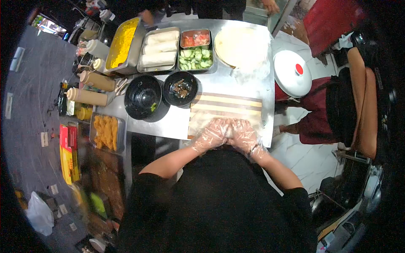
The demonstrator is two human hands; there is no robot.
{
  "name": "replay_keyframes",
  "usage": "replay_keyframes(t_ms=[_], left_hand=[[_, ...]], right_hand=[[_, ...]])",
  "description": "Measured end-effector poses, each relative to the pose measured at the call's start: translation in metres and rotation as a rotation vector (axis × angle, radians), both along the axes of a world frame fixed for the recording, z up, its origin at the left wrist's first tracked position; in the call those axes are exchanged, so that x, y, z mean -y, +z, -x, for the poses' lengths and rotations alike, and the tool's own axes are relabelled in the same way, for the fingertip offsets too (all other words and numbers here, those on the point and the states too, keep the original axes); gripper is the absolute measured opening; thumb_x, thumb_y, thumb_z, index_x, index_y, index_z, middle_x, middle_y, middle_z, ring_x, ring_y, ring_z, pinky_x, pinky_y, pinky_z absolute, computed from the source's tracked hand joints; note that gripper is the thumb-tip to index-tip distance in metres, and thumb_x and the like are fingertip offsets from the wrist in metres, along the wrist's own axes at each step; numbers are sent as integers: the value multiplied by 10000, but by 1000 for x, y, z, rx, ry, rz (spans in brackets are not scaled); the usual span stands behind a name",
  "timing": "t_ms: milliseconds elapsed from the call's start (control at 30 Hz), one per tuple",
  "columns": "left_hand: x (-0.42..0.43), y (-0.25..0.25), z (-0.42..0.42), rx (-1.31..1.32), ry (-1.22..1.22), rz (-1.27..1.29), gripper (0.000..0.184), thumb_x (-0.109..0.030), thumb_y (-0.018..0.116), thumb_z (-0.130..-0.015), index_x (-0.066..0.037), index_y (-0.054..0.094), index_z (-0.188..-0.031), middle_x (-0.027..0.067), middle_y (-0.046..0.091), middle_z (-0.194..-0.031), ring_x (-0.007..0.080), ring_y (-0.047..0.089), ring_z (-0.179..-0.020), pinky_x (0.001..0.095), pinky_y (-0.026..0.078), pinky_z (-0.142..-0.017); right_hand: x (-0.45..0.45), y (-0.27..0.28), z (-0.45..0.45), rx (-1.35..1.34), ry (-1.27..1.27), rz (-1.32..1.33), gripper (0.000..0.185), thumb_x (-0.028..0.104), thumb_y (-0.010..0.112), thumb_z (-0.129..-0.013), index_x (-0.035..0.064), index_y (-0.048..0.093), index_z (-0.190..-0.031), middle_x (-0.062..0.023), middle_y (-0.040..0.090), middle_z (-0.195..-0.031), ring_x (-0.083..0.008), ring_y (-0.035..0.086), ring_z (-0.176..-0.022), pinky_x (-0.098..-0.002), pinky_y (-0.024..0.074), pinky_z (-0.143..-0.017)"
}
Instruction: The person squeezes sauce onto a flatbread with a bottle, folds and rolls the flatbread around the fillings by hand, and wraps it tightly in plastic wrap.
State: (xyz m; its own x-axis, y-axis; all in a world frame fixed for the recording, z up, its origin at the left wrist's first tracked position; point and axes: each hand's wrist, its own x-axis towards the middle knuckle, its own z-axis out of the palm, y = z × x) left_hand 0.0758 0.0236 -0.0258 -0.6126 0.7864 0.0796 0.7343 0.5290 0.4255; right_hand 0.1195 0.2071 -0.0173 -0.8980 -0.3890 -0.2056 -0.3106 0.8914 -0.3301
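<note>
Both hands wear clear plastic gloves and meet at the near edge of a striped wooden board [228, 101]. My left hand [213, 133] has its fingers curled over a pale flat wrap [200, 122] lying on the board. Beside it, touching, my right hand [244, 134] is curled on the same wrap. Much of the wrap is hidden beneath the gloves. Beyond the board, a stack of round flatbreads [238, 46] lies on the steel table. A black bowl [180, 88] with brown bits stands just left of the board.
A larger black bowl [142, 97], trays of yellow food [122, 44], white rolls [159, 48], cucumber [195, 58] and fried pieces [105, 133] stand left and behind. Sauce bottles [86, 96] are at left. A white lid [291, 74] and a person [341, 109] are at right.
</note>
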Motion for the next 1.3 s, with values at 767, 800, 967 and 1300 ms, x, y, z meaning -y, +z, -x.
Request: replay_keyframes(t_ms=[767, 800, 967, 1300], left_hand=[[67, -2, 19, 772, 1138, -398, 315, -255, 701, -861, -45, 614, -1080, 109, 685, -847, 166, 642, -732, 315, 519, -683], [66, 0, 20, 873, 1172, -561, 295, -200, 670, -871, -61, 583, -1116, 102, 668, -811, 151, 626, -677, 310, 511, -629], [70, -5, 20, 1014, 1246, -774, 302, -67, 597, -883, -91, 516, -1173, 58, 606, -703, 100, 562, -541, 275, 460, -494], [121, 18, 18, 1042, 1042, -682, 566, -293, 700, -889, -62, 402, -1312, 87, 645, -873, 145, 614, -777, 307, 517, -700]], right_hand=[[4, 23, 17, 46, -24, -163, 716, 489, 727, -718, -2, 555, -1211, -184, 593, -1144, -305, 547, -1101, -412, 396, -997], [2, 22, 16, 63, -19, -163, 726, 494, 709, -746, -17, 539, -1232, -181, 583, -1171, -302, 537, -1120, -406, 393, -1012], [6, 30, 17, 99, -17, -170, 740, 495, 680, -791, -34, 507, -1280, -180, 559, -1225, -295, 515, -1156, -395, 385, -1035], [1, 21, 14, 63, -36, -129, 773, 521, 710, -724, -39, 537, -1229, -204, 585, -1191, -328, 542, -1133, -417, 387, -1023]])
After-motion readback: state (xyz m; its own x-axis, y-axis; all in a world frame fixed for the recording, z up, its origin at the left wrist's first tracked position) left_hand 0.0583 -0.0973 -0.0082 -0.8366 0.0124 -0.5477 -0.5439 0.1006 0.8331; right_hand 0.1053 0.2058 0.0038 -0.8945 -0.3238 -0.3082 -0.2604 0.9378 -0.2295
